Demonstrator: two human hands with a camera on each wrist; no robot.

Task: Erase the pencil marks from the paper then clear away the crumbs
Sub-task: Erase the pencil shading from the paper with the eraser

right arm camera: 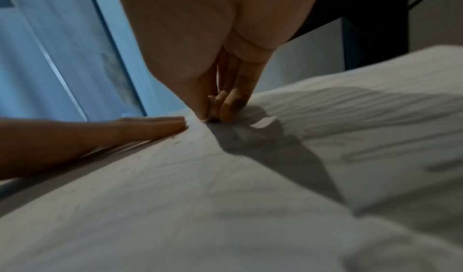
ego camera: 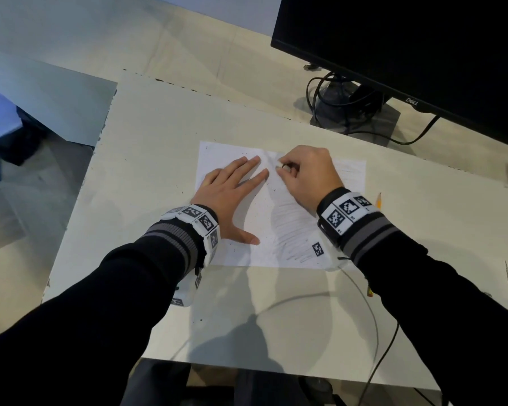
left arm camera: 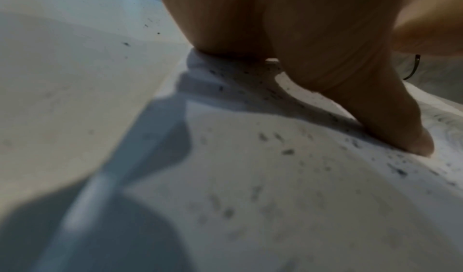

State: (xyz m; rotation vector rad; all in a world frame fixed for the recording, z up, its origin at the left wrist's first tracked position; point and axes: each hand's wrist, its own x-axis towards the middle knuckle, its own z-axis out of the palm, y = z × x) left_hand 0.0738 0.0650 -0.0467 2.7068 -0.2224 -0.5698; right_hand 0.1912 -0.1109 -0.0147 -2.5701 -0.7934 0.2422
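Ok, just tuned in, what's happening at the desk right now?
A person is partway through erasing pencil scribbles from a sheet of paper. The left hand lies flat with fingers spread, pinning the sheet down. The right hand pinches a small eraser against the upper middle of the page. Pencil marks still cover the lower middle and the right side, and dark crumbs are scattered over the sheet, not yet cleared. A pencil lies just off the paper's right edge.

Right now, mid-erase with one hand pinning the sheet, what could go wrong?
The white paper sheet could crease near the right hand, which rubs beyond the flat left hand. The dark eraser crumbs could smear under the left palm. The yellow pencil by the right sleeve could get knocked.
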